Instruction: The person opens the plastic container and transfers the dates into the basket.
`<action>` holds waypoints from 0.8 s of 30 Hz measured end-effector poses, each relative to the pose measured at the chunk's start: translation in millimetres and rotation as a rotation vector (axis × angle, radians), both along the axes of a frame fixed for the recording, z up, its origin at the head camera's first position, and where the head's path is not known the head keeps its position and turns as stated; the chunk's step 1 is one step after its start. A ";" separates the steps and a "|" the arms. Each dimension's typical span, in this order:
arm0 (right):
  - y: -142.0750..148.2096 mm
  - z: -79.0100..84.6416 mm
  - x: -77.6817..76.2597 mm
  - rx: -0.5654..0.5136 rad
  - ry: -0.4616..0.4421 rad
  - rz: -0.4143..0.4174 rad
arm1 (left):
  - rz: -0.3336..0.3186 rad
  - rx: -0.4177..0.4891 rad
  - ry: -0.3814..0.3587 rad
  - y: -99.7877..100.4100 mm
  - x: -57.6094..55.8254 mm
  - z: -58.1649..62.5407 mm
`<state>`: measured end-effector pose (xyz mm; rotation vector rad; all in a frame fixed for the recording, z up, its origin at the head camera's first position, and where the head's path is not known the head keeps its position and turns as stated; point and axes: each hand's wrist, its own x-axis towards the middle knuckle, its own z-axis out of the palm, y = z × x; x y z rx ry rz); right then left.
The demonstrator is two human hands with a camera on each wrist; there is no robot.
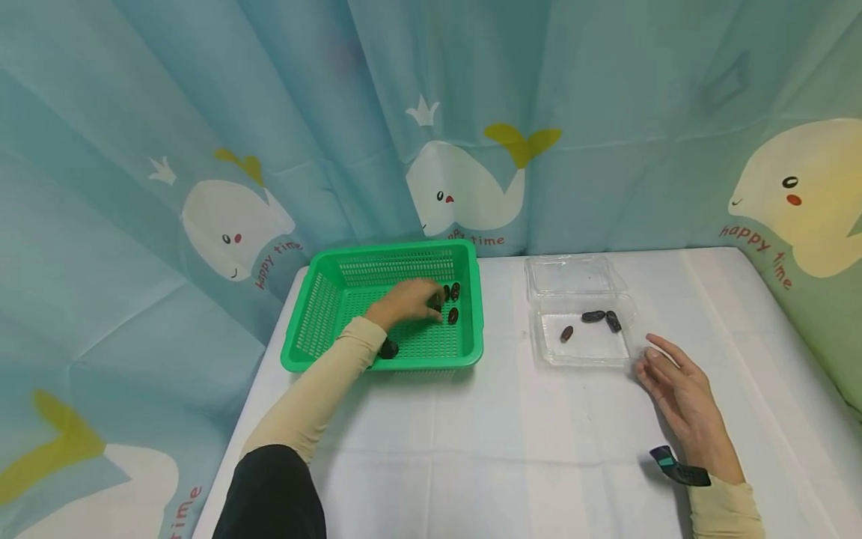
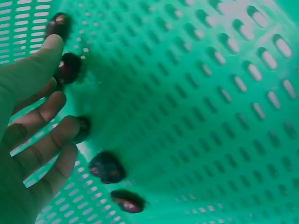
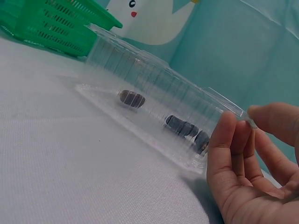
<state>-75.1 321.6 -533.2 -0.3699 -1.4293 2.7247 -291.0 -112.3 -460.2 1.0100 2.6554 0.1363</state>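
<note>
Left hand [image 1: 406, 302] curving over dark dates [image 1: 453, 316] in green basket [image 1: 417, 364], back-left corner of tabletop [image 1: 498, 449], grip unclear! Right hand [image 1: 680, 397] pinching rim of clear box [image 1: 589, 347] sitting along back edge.

The head view looks forward and down from well above, framing the green basket [image 1: 474, 307] toward 8 o'clock and the clear box [image 1: 584, 349] past 3. The left wrist view, very close, looks into that basket. The right wrist view, low and near, faces the box, shared with the head view, and catches the basket toward 10 o'clock.
</note>
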 end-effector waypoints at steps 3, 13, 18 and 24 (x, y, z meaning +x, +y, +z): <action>-0.4 -0.5 -0.2 0.001 -0.005 -0.002 | 0.009 -0.004 0.028 1.2 1.6 7.1; 0.1 -1.8 -2.0 0.005 -0.013 -0.007 | 0.060 0.074 0.060 13.7 12.6 38.0; 0.3 -1.8 -1.8 0.008 -0.020 -0.008 | 0.097 0.121 0.052 23.8 21.2 52.4; 0.5 -1.4 -1.2 0.006 -0.015 -0.007 | 0.102 0.190 0.034 40.7 40.2 69.6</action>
